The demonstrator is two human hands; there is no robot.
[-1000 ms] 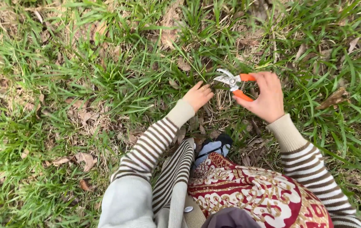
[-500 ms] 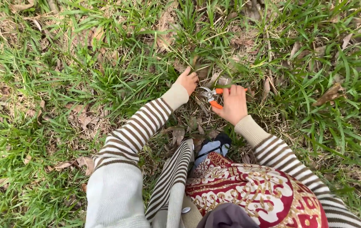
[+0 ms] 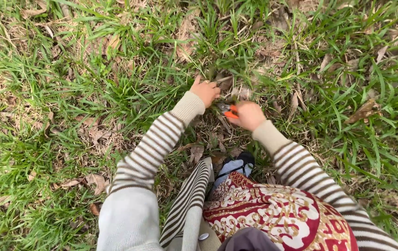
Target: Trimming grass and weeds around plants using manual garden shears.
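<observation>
A: Pruning shears [image 3: 229, 110] with orange handles are seen just above the centre of the frame, gripped in the closed right hand [image 3: 247, 115]; only a bit of orange and a dark metal part are shown past the fingers.

B: And the larger things?

A: Grass [image 3: 45, 83] is spread over the whole frame, with dry leaves [image 3: 94, 180] scattered through it. Striped sleeves [image 3: 154, 144] are reached up from the lower middle, and a red patterned cloth [image 3: 273, 214] is laid across the lower right. The left hand [image 3: 206, 90] is closed on a tuft of grass stems [image 3: 217, 80], just beside the shears.

B: What might go wrong?

A: The left fingers are held very near the blades, so a finger could be nicked if the cut is made too close. The stems could also be missed if the tuft slips from the grip.

B: What cannot be made out?

A: The blades are buried in the grass, so whether they are parted or shut cannot be told. The shoe [image 3: 236, 163] is half covered by cloth.
</observation>
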